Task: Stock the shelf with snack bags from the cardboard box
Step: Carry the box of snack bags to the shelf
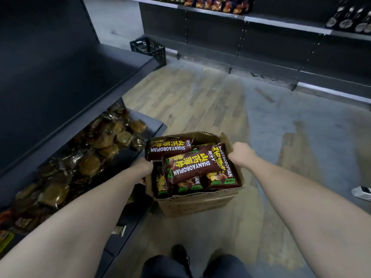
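Floorboards [200, 97] show below the box [200, 203], heaped with bags [192, 167]. The right hand [242, 152] curls its fingers over the right flap; the left hand [143, 167] meets the left wall, fingers hidden. The shelf [154, 125] lies just left. Tilting could spill the loose top bags.

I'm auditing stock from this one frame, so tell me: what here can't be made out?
Head view:
- Snack bags below the top layer: buried in the cardboard box; count unknowable.
- Left hand: fingers hidden behind bags and box wall.
- Far-shelf packets: blurred, cut by top edge.
- White object: cut off by right edge.
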The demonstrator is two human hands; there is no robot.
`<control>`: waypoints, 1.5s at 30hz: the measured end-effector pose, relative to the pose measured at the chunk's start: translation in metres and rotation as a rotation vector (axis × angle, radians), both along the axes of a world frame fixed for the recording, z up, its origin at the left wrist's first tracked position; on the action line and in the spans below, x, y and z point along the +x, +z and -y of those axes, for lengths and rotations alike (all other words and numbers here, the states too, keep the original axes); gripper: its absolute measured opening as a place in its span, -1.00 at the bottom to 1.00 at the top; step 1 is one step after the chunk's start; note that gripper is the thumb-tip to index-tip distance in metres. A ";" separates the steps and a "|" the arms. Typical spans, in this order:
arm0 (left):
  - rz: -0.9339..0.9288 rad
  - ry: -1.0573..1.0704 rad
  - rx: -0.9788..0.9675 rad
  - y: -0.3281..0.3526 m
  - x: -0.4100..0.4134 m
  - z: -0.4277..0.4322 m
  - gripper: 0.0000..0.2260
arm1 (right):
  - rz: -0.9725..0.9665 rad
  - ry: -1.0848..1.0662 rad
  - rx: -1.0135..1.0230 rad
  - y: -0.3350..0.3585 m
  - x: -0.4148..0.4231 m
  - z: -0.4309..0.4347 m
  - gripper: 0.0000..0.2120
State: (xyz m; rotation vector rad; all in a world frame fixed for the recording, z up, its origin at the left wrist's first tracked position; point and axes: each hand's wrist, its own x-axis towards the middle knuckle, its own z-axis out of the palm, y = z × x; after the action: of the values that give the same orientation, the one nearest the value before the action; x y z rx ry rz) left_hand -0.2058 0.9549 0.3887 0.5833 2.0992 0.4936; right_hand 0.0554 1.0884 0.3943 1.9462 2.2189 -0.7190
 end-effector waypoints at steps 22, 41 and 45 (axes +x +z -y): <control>0.158 0.597 -0.078 -0.037 -0.020 -0.068 -0.77 | 0.083 0.651 -0.097 -0.025 -0.149 -0.195 -0.96; 0.153 0.823 -0.108 -0.064 -0.032 -0.074 -0.78 | 0.134 0.725 -0.095 -0.073 -0.220 -0.226 -0.93; 0.122 0.857 -0.108 -0.076 -0.030 -0.077 -0.74 | 0.140 0.740 -0.109 -0.080 -0.230 -0.233 -0.77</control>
State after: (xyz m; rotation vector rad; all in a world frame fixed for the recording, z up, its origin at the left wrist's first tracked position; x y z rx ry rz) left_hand -0.2361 1.0320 0.3130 -0.4409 2.1665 0.8483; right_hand -0.1744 1.3210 0.3140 0.9524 2.4711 -0.5420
